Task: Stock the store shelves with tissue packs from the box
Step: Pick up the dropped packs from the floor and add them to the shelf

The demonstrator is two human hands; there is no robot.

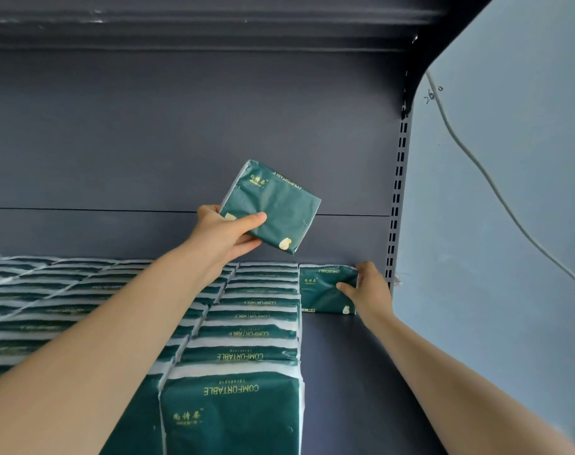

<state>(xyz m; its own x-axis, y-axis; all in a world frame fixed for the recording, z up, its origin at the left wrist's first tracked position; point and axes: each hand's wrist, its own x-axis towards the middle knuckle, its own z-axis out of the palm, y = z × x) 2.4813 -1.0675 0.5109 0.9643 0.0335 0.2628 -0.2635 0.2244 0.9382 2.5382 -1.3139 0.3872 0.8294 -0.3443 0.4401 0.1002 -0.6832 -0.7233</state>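
Front rows (pixel 236 405) full – raised pack (pixel 276 205) gripped in left hand (pixel 223 234), lone upright pack (pixel 322 290) pinched by right hand (pixel 368 290) (likely toppled if released early).

Right of tissue rows (pixel 246 323), lone pack (pixel 325 290)

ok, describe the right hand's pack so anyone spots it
On the grey shelf, follow the bare right strip to the back. A green tissue pack stands there upright, gripped by the right hand. Unlike the tight rows beside it, it stands alone.
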